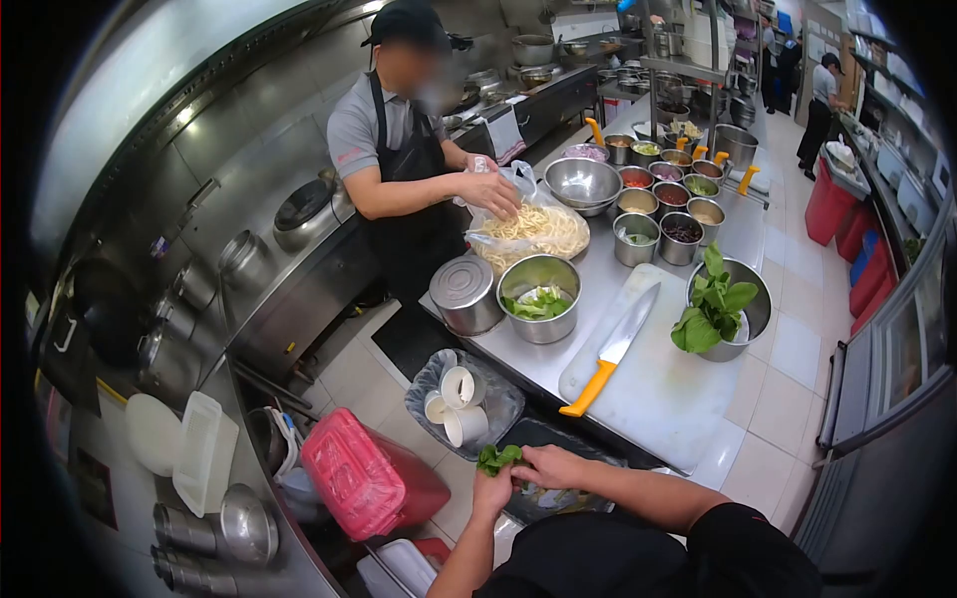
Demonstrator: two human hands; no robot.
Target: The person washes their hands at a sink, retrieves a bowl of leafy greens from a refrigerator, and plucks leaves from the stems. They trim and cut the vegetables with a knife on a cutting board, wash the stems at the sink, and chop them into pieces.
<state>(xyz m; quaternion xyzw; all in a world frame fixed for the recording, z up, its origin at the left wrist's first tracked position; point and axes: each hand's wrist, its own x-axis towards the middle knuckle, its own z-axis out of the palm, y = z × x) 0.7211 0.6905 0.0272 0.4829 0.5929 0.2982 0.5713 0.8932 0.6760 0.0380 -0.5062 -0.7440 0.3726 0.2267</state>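
Note:
My left hand (489, 489) is closed around a small bunch of leafy greens (497, 458), whose leaves stick out above the fingers. Right against it, my right hand (551, 467) has its fingers curled in at the greens; what lies between those fingers is hidden. Both hands are over a black-lined bin (538, 439) with scraps in it, below the counter edge. On the white cutting board (668, 399) lies a knife (626, 334) with a yellow handle. A steel pot (755, 304) at the board's right holds more leafy greens (716, 304). Cut greens are in another steel pot (543, 327).
Across the counter, a co-worker (399, 149) handles noodles (533, 231) in a plastic bag. Several steel containers of ingredients (681, 229) stand behind the board. A grey-lined bin (419, 384) with white cups and a red lidded bin (364, 468) stand on the floor.

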